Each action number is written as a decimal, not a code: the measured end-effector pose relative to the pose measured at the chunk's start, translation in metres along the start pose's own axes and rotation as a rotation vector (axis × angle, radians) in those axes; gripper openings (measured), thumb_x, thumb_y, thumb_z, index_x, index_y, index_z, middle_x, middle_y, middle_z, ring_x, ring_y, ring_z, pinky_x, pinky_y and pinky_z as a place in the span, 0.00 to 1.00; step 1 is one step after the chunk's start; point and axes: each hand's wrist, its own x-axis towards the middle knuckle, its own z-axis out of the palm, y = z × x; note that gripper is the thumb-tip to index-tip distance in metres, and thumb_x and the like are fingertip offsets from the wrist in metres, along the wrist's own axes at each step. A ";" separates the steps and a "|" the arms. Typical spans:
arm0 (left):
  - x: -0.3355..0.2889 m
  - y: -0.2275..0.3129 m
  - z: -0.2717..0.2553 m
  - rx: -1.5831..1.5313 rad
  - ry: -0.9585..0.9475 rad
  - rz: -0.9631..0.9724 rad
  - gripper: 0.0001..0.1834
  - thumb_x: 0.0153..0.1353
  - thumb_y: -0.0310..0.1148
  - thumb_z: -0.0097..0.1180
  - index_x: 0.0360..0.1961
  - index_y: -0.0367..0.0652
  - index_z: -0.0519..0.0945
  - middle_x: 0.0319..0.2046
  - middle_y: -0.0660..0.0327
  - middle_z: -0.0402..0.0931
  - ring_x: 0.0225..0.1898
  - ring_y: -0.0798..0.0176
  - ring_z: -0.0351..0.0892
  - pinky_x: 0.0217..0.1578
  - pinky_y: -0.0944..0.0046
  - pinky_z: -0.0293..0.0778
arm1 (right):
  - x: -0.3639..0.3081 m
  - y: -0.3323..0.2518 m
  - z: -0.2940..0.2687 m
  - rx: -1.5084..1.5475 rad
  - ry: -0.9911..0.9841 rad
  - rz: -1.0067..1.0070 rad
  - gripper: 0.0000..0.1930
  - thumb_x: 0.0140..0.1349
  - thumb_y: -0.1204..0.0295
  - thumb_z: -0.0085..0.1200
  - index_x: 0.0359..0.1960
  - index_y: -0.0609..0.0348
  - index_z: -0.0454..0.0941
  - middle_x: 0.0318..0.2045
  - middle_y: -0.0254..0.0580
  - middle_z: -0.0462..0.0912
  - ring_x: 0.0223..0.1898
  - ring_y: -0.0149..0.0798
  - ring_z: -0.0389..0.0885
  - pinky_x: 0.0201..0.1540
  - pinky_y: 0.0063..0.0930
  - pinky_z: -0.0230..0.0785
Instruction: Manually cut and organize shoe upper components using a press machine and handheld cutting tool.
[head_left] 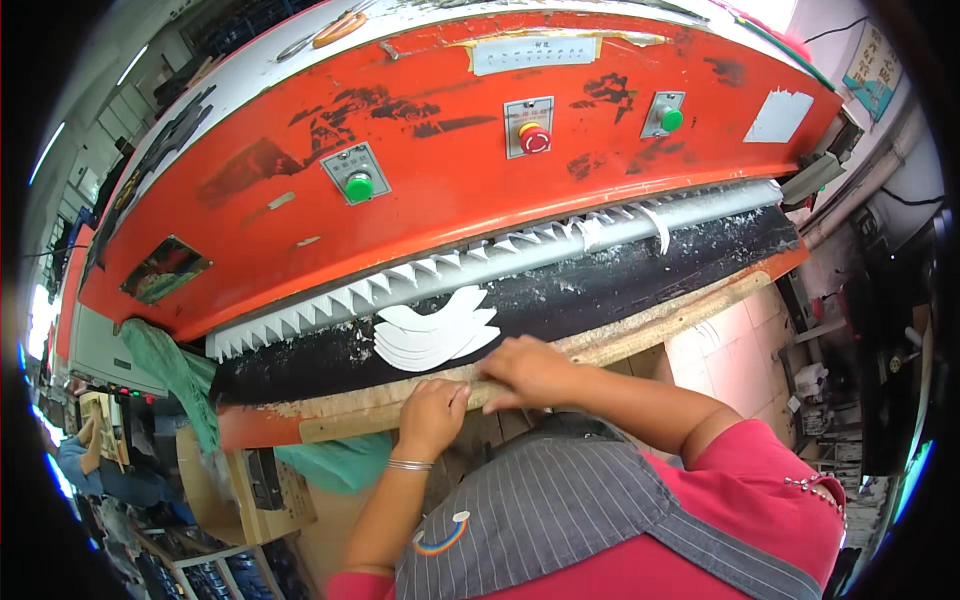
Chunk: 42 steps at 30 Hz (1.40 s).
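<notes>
My left hand (433,416) is closed against the near side of the wooden edge strip (380,405), its fingers curled and partly hidden. Beside it, my right hand (535,373) rests at the same strip, fingers bent and thumb held apart, with no object visible in it. Just beyond the hands, a loose fanned stack of white curved cut pieces (435,330) lies on the black work surface (600,290) of a red machine (420,150). Behind the stack, a row of pointed white scraps (345,300) hangs along a pale roller or bar (540,258).
The machine's front carries two green buttons (359,187) and a red stop button (534,138). Green cloth (175,375) hangs at its left end. A cardboard box (215,480) stands lower left. Orange-handled scissors (338,30) lie on top. Another person (110,470) sits at far left.
</notes>
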 end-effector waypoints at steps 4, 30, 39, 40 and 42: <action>-0.003 0.008 0.008 0.102 0.129 -0.050 0.11 0.55 0.36 0.52 0.24 0.40 0.79 0.26 0.53 0.76 0.32 0.48 0.73 0.35 0.53 0.69 | -0.002 -0.015 0.041 -0.171 0.125 0.046 0.20 0.41 0.64 0.64 0.35 0.58 0.74 0.32 0.40 0.75 0.38 0.42 0.73 0.39 0.32 0.70; 0.093 -0.017 -0.045 -0.828 0.018 -0.309 0.21 0.64 0.33 0.48 0.56 0.36 0.67 0.49 0.57 0.72 0.50 0.66 0.70 0.53 0.67 0.63 | 0.161 0.127 -0.022 0.153 0.298 0.368 0.24 0.56 0.55 0.53 0.42 0.67 0.70 0.39 0.56 0.72 0.42 0.55 0.74 0.46 0.40 0.68; 0.061 0.008 -0.060 -1.619 -0.017 -0.446 0.32 0.56 0.45 0.58 0.54 0.35 0.64 0.42 0.57 0.72 0.49 0.62 0.70 0.51 0.59 0.66 | 0.076 0.014 -0.047 0.879 -0.095 0.026 0.19 0.61 0.57 0.49 0.32 0.65 0.72 0.26 0.56 0.75 0.29 0.53 0.76 0.32 0.39 0.67; 0.054 0.014 -0.068 -1.466 -0.098 -0.439 0.33 0.51 0.42 0.65 0.53 0.35 0.65 0.42 0.58 0.72 0.48 0.64 0.71 0.49 0.62 0.68 | 0.071 0.011 -0.048 0.891 -0.191 -0.031 0.18 0.59 0.59 0.52 0.29 0.66 0.72 0.24 0.54 0.75 0.27 0.51 0.76 0.30 0.37 0.66; 0.050 0.023 -0.086 -1.279 -0.361 -0.378 0.32 0.44 0.27 0.70 0.49 0.37 0.67 0.41 0.63 0.74 0.44 0.68 0.74 0.47 0.66 0.69 | 0.061 0.003 -0.043 0.939 -0.135 -0.086 0.16 0.55 0.63 0.57 0.25 0.67 0.72 0.20 0.52 0.74 0.24 0.47 0.75 0.27 0.35 0.65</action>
